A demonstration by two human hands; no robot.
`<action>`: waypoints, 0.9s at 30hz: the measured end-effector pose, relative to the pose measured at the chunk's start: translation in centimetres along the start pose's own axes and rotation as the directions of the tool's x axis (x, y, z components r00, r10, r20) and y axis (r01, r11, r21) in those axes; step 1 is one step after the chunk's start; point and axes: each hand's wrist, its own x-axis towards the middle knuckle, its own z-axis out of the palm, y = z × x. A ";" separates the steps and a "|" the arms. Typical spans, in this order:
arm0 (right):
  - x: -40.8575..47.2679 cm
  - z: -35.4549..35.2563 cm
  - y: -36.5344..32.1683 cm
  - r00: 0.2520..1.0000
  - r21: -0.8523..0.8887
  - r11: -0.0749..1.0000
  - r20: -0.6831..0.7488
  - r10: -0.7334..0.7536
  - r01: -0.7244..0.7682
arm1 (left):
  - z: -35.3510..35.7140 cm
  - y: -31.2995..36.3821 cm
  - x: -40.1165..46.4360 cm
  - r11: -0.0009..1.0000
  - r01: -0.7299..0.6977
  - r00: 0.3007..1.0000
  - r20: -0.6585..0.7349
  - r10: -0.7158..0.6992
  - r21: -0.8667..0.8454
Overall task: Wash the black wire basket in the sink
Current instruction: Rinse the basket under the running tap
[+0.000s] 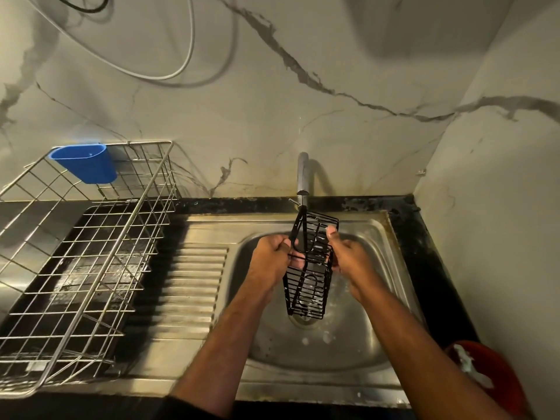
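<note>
Head view: black wire basket (309, 265) held upright-ish over the steel sink (378, 344) bowl, top end just under the tap (303, 174), bottom end above the drain. Left hand (271, 259) grips basket's left side w/ fingers curled round the wires; right hand (348, 256) holds the right side, thumb up on the frame. Basket clear of the sink floor. Left of sink: silver wire dish rack (85, 268) on the counter w/ blue cup (85, 162) hooked on its back rim. Red bowl (491, 374) at bottom right, white residue in it.
</note>
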 end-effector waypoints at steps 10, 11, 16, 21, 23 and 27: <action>0.4 0.3 0.0 1.000 -0.011 1.000 0.001 -0.004 0.004 | -0.3 0.0 0.4 0.998 -0.034 0.999 -0.014 0.035 0.051; 0.4 0.4 0.0 1.000 -0.013 1.000 0.000 -0.002 0.002 | -0.3 -0.1 0.3 0.998 -0.037 0.999 -0.013 0.038 0.048; 0.6 0.4 0.2 1.000 -0.018 1.000 0.010 -0.003 0.004 | -0.4 -0.3 0.3 0.998 -0.039 0.999 -0.026 0.040 0.045; 0.7 0.6 0.2 1.000 -0.016 1.000 0.018 -0.003 0.003 | -0.6 -0.1 0.0 0.998 -0.041 0.998 -0.049 0.043 0.036; 0.9 0.7 0.1 1.000 -0.015 1.000 0.022 -0.009 0.009 | -0.7 -0.1 -0.1 0.999 -0.043 0.997 -0.055 0.044 0.033; 1.2 1.0 0.1 0.999 -0.020 0.999 0.027 -0.028 0.028 | -0.9 -0.3 0.1 0.999 -0.031 0.998 -0.062 0.033 0.036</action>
